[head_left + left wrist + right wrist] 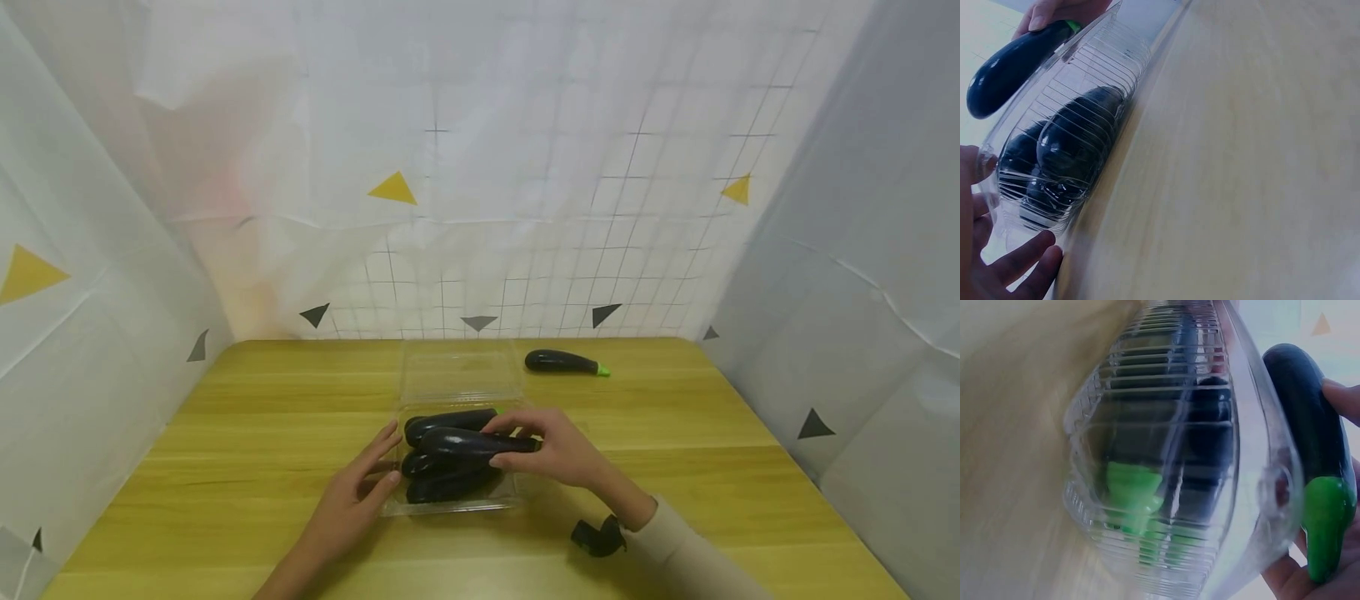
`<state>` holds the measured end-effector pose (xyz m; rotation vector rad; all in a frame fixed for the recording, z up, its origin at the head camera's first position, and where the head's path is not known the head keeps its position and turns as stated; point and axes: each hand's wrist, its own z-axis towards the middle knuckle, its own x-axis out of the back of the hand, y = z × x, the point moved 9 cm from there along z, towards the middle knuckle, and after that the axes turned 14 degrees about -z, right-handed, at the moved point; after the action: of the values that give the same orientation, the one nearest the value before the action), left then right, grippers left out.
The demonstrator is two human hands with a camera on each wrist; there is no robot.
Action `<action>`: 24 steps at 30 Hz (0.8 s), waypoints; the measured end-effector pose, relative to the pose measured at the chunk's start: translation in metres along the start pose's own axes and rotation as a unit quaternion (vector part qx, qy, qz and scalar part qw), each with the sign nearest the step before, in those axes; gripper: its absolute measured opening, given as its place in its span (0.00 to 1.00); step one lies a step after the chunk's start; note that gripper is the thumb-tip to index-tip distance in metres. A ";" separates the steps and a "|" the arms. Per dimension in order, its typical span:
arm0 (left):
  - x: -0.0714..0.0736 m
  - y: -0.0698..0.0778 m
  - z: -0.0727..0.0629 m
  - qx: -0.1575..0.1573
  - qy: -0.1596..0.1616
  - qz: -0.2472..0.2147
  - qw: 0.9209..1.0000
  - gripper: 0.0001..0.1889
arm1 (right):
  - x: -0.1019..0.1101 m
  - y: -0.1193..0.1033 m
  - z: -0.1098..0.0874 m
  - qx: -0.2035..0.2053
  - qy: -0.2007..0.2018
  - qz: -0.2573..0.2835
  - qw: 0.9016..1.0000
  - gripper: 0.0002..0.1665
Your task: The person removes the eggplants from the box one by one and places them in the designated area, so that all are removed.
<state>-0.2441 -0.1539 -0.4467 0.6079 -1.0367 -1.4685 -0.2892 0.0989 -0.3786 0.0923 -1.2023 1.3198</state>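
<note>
A clear plastic clamshell box (487, 505) stands on the table with several dark eggplants (450, 486) lying in it. Its lid (461, 372) is folded back, away from the person. My right hand (558, 448) pinches another eggplant (453, 442) near its green stem end, thumb on the near side. In the left wrist view that held eggplant (1007, 75) is tilted above the box rim. My left hand (351, 500) has its fingers spread against the left end of the box, holding nothing. Green caps (1132, 490) show through the ribbed wall in the right wrist view.
One more eggplant (561, 362) lies on the wooden table (247, 458) at the back, right of the lid. A black curved device (597, 537) is at the right wrist by the beige sleeve (678, 546). White sheets (525, 167) with triangle marks enclose the back and sides.
</note>
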 end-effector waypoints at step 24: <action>0.000 0.002 -0.001 0.000 0.011 0.012 1.000 0.26 | 0.023 -0.015 0.003 -0.014 0.023 -0.008 1.000 0.18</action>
<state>-0.2426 -0.1543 -0.4457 0.6081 -1.0228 -1.4370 -0.2847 0.1075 -0.3533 0.0521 -1.1786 1.2851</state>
